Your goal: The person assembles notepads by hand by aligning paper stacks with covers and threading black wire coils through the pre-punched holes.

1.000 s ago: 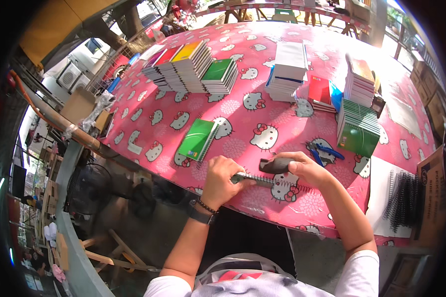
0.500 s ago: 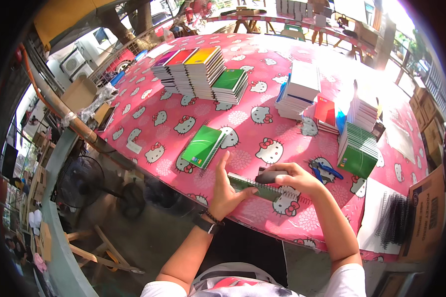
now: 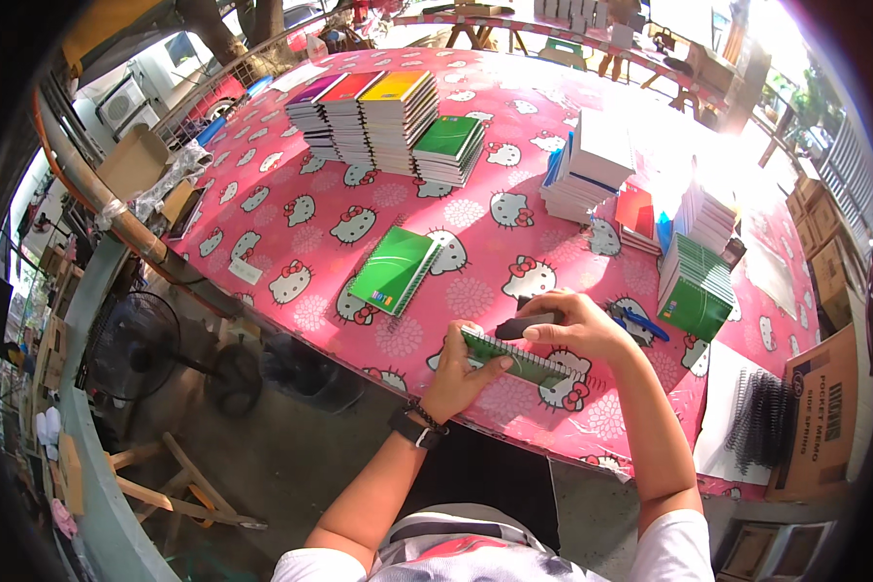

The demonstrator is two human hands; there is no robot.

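My left hand (image 3: pixel 453 381) grips a narrow green notebook (image 3: pixel 529 367) at its left end, the thumb lying across the cover. A dark wire spiral runs along the notebook's upper edge. Just above that edge, my right hand (image 3: pixel 582 328) has its fingers closed round a dark grey, blocky hand tool (image 3: pixel 526 326); its exact kind does not show. Farther left on the table lies a green spiral notebook (image 3: pixel 394 272). Blue-handled pliers (image 3: pixel 642 323) rest to the right of my right hand.
Notebook stacks with purple, red and yellow covers (image 3: pixel 398 87) stand at the far left, beside a green stack (image 3: pixel 446 139). White-paged (image 3: pixel 601 155), red (image 3: pixel 636 213) and green (image 3: pixel 696 291) stacks are right. Black spirals (image 3: pixel 761 417) lie by a cardboard box (image 3: pixel 817 412).
The wire that stuck out past the notebook's right end now lies along its edge. My right hand and the dark tool have risen slightly off the notebook. The view has shifted a little.
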